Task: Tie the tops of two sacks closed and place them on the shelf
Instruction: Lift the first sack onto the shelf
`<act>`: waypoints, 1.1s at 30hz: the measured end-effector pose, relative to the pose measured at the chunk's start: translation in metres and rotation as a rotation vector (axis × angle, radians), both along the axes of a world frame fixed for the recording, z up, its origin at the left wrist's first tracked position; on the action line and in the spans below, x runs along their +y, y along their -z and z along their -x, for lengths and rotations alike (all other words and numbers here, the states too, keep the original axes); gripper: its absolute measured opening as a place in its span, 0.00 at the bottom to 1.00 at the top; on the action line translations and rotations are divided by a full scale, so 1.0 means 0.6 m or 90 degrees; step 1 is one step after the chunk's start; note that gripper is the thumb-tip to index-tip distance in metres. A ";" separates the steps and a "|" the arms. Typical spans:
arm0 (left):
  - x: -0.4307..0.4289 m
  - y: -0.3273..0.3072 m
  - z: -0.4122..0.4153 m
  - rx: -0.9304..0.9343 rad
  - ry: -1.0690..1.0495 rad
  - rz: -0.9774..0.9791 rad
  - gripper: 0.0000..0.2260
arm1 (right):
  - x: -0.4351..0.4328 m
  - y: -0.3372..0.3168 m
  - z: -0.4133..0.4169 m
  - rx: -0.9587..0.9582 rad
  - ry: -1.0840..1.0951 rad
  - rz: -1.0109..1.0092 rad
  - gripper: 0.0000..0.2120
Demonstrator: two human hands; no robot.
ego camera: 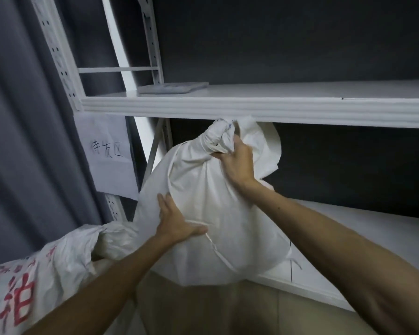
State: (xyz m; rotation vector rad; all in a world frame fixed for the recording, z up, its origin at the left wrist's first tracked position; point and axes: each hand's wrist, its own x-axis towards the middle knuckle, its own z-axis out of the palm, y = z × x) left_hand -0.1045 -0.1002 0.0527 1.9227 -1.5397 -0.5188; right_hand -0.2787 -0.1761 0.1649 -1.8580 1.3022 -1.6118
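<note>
A full white sack [218, 204] with a knotted top hangs in the air in front of the white metal shelf [252, 108], its knot just under the upper board's front edge. My right hand [237, 160] grips the sack's neck right below the knot. My left hand [177, 223] presses flat against the sack's left side, fingers spread and straight. A second sack [41, 274], white with red printed characters, lies at the lower left with its top loose and open.
The lower shelf board [363, 235] runs behind and right of the lifted sack. A flat grey object [172, 88] lies on the upper board at its left end. A paper label [109, 153] hangs from the shelf post. A grey curtain [22, 141] fills the left side.
</note>
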 end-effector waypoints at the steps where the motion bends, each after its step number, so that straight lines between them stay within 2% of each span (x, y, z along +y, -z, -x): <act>1: -0.012 0.014 0.001 0.007 -0.006 -0.007 0.70 | -0.010 0.016 0.001 0.010 -0.004 0.018 0.32; 3: -0.031 0.034 0.004 0.024 -0.021 -0.009 0.69 | -0.033 0.029 0.008 0.020 -0.001 0.044 0.26; 6: -0.055 0.029 0.008 -0.021 -0.044 0.034 0.71 | -0.069 0.023 0.018 0.084 -0.023 0.021 0.27; 11: -0.127 -0.085 -0.006 -0.155 0.031 0.206 0.72 | -0.081 0.035 0.042 0.230 -0.099 -0.116 0.42; 15: -0.168 -0.159 -0.006 -0.241 0.155 0.162 0.62 | -0.051 0.034 0.073 0.357 -0.084 -0.161 0.59; 18: -0.170 -0.162 0.005 -0.268 0.141 0.163 0.57 | -0.016 0.048 0.087 0.532 0.025 -0.172 0.60; 20: -0.169 -0.155 0.009 -0.247 0.118 0.187 0.55 | 0.025 0.090 0.086 0.511 0.139 -0.123 0.55; 22: -0.165 -0.147 0.017 -0.218 0.083 0.211 0.52 | 0.070 0.147 0.079 0.468 0.195 -0.099 0.50; 25: -0.161 -0.130 0.039 -0.231 0.036 0.266 0.51 | 0.082 0.207 0.075 0.443 0.223 -0.178 0.49; 29: -0.171 -0.111 0.060 -0.228 -0.007 0.309 0.47 | 0.001 0.211 0.071 0.382 0.236 -0.231 0.51; 33: -0.188 -0.107 0.041 -0.310 0.011 0.260 0.45 | -0.051 0.215 0.063 0.223 0.200 -0.340 0.51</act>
